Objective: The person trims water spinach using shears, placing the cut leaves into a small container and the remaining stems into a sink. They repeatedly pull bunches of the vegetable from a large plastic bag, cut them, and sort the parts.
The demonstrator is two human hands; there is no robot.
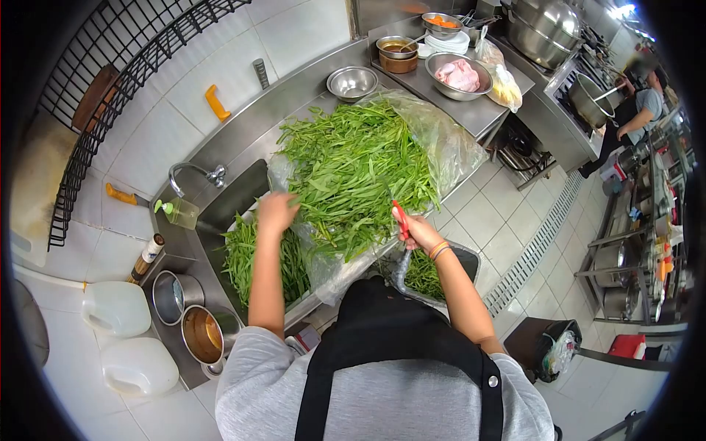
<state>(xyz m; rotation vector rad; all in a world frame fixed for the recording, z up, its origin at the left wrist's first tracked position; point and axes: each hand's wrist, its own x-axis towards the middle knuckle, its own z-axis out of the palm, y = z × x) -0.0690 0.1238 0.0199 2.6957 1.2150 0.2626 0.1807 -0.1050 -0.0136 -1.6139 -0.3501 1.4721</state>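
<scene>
A big heap of leafy green stems (353, 162) lies on a clear plastic sheet (445, 151) on the steel counter. My right hand (421, 232) is closed round the red handle of a knife or scissors (400, 219) at the heap's lower right edge; the blade is hard to make out among the leaves. My left hand (277, 213) is blurred at the heap's left edge, above the sink (254, 180), and its fingers are not clear. More greens (290, 268) fill the sink beneath my left forearm. Cut greens (423, 275) lie in a bin below my right forearm.
A faucet (195, 173) and a soap bottle (180, 212) stand left of the sink. Steel pots (202, 331) and white jugs (140, 365) are at lower left. Behind the heap are an empty bowl (351, 84) and a bowl of raw meat (457, 76). Another person (643, 110) stands at far right.
</scene>
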